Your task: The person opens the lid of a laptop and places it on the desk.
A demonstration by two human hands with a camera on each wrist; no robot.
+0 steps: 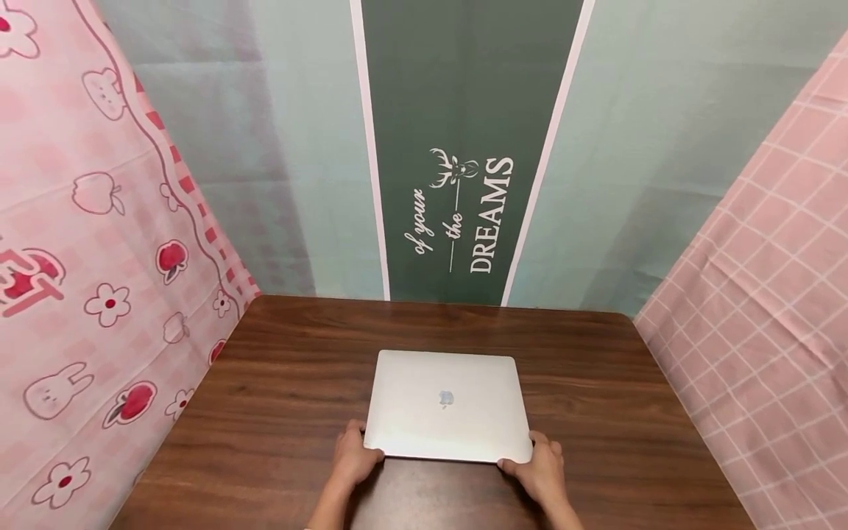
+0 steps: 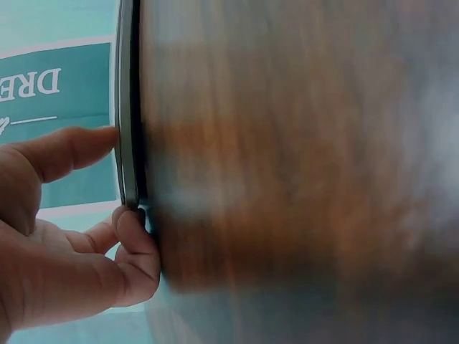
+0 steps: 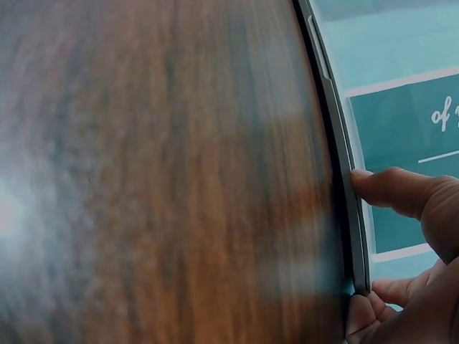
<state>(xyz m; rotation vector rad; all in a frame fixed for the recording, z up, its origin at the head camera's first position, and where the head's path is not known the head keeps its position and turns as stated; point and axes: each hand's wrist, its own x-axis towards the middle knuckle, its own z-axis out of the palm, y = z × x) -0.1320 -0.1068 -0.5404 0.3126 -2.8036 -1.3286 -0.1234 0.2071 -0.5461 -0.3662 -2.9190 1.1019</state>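
Observation:
A closed silver laptop (image 1: 424, 412) with an apple logo on its lid lies at the front middle of the wooden table. At its near left corner my left hand (image 1: 355, 458) holds it, thumb against the front edge and fingers curled at the side. My right hand (image 1: 539, 467) grips the near right corner in much the same way. The left wrist view shows the laptop's thin edge (image 2: 129, 107) touched by the thumb, with curled fingers (image 2: 136, 247) at the corner. In the right wrist view, the thumb (image 3: 391, 190) presses the front edge; some fingers are partly cut off.
The brown wooden table (image 1: 285, 368) extends around the laptop on all sides. Behind it hangs a green cloth (image 1: 457, 88) with white lettering. Pink patterned cloth (image 1: 99, 243) borders the left, and pink checked cloth (image 1: 768, 294) the right.

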